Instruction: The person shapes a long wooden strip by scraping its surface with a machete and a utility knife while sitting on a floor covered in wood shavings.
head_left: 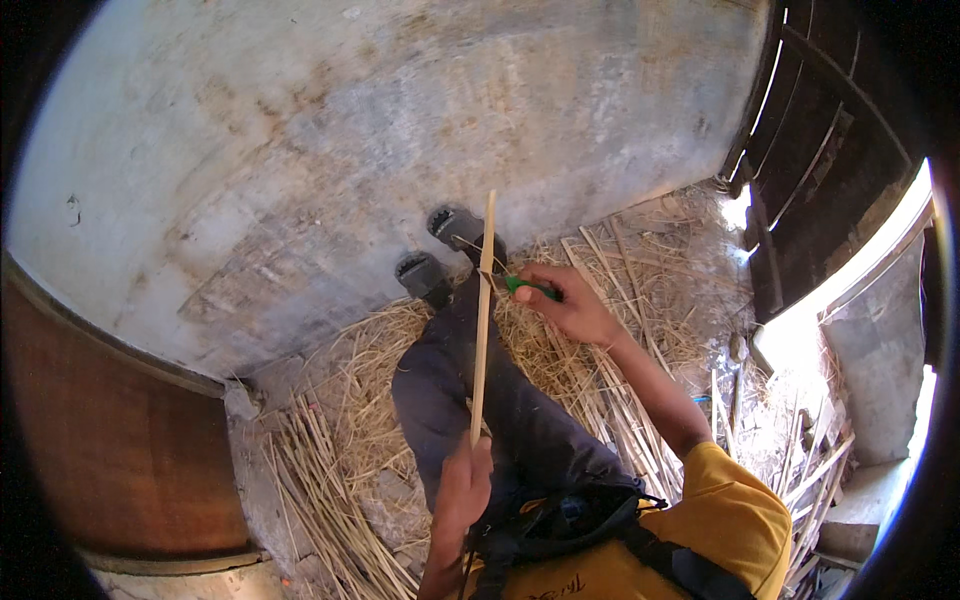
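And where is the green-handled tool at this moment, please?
In the head view, the green-handled tool is near the middle, held in the right hand, its handle just right of the pale strip.

Strip (482, 345): pale straw-yellow, plain. Right of strip: tool handle (516, 284), solid green; far right, boards (815, 160), dark brown. Beneath strip: trousers (540, 430), dark grey. Nearer the wearer than strip: shirt (735, 510), mustard yellow, dark lettering. Beyond strip: wall (400, 130), greyish white, mottled with brown stains. Far left of strip: panel (120, 430), reddish brown.
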Tool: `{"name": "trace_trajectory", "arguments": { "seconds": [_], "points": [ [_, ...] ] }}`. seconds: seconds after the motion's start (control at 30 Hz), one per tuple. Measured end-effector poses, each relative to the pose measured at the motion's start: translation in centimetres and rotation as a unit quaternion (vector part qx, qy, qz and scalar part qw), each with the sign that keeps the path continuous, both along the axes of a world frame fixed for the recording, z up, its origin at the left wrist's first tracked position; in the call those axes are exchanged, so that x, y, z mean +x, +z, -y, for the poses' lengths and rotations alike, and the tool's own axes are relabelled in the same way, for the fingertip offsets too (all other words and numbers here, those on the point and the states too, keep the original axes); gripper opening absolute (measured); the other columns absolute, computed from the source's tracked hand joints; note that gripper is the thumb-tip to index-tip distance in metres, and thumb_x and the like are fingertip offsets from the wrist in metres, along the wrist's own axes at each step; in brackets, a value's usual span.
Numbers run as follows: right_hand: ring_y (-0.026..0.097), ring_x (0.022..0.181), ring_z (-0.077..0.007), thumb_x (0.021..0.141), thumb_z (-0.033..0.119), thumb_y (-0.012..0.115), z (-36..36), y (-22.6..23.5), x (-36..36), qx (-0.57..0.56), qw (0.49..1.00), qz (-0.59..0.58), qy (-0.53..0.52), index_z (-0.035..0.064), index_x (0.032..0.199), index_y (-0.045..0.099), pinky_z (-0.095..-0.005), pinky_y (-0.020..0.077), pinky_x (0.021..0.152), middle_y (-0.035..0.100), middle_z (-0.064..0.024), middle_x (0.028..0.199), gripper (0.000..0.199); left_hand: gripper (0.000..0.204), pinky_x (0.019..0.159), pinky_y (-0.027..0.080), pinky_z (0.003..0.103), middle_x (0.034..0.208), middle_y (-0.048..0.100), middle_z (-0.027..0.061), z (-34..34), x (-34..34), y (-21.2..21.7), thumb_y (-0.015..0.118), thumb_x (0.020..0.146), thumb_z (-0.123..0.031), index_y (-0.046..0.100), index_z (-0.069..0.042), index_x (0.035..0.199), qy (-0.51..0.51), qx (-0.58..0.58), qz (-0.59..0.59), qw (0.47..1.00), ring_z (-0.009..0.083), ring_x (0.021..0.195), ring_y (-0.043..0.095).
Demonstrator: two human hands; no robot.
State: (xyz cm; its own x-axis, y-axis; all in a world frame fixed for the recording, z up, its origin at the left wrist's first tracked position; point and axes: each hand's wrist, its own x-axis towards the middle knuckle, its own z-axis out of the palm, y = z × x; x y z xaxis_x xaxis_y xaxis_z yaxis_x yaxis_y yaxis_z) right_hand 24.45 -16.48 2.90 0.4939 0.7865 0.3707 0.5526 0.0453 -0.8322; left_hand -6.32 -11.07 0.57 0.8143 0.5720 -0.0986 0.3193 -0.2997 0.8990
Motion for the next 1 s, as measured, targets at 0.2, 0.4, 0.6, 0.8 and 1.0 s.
{"name": "trace_trajectory", "arguments": {
  "seconds": [0.2, 0.4, 0.6, 0.8, 1.0],
  "points": [
    [0.066, 0.071, -0.0374, 0.095, 0.033, 0.071, 1.2, 1.0, -1.1, 0.012, 0.999, 0.029, 0.039, 0.0057, 0.103, 0.068, -0.0427, 0.0516, 0.065, 0.070, -0.0144, 0.088, 0.029, 0.031, 0.056, 0.038, 0.035, 0.067, 0.047, 0.0044, 0.3, 0.8, 1.2, 0.044, 0.111, -0.026, 0.056, 0.002, 0.112, 0.009, -0.022, 0.005, 1.000, 0.0132, 0.060, 0.044],
    [0.067, 0.072, -0.0380, 0.096, 0.034, 0.069, 1.6, 2.0, -1.7, -0.012, 0.987, 0.158, -0.027, 0.0094, 0.107, 0.068, -0.0428, 0.0510, 0.064, 0.069, -0.0156, 0.088, 0.028, 0.032, 0.055, 0.038, 0.036, 0.067, 0.049, 0.0044, 0.7, 1.0, 1.9, 0.046, 0.110, -0.028, 0.057, 0.003, 0.110, 0.014, 0.005, -0.024, 1.000, 0.0140, 0.060, 0.047],
    [0.064, 0.067, -0.0338, 0.094, 0.025, 0.070, 3.5, -2.6, 1.7, 0.023, 0.993, 0.086, -0.077, 0.0051, 0.104, 0.066, -0.0416, 0.0484, 0.062, 0.065, -0.0156, 0.078, 0.023, 0.035, 0.058, 0.043, 0.038, 0.066, 0.054, 0.0088, -0.5, 1.4, 1.5, 0.047, 0.109, -0.030, 0.056, 0.000, 0.095, 0.066, -0.031, -0.057, 0.996, 0.0195, 0.059, 0.055],
    [0.070, 0.084, -0.0377, 0.089, 0.032, 0.070, 11.3, -29.5, 5.0, -0.282, 0.925, 0.056, -0.251, 0.0054, 0.116, 0.067, -0.0456, 0.0537, 0.074, 0.071, -0.0209, 0.085, 0.037, 0.046, 0.052, 0.033, 0.028, 0.063, 0.041, -0.0016, -3.2, 0.8, -2.0, 0.043, 0.110, -0.042, 0.051, -0.007, 0.082, 0.071, -0.113, -0.013, 0.991, 0.0088, 0.054, 0.038],
    [0.071, 0.095, -0.0365, 0.082, 0.022, 0.072, 21.6, -44.7, -1.7, -0.381, 0.897, -0.055, -0.218, 0.0099, 0.111, 0.072, -0.0492, 0.0545, 0.082, 0.073, -0.0220, 0.097, 0.031, 0.046, 0.047, 0.028, 0.024, 0.063, 0.037, -0.0041, -3.0, 1.3, -1.8, 0.042, 0.110, -0.043, 0.047, -0.010, 0.080, 0.044, -0.173, -0.014, 0.984, 0.0049, 0.051, 0.034]
  ]
}}
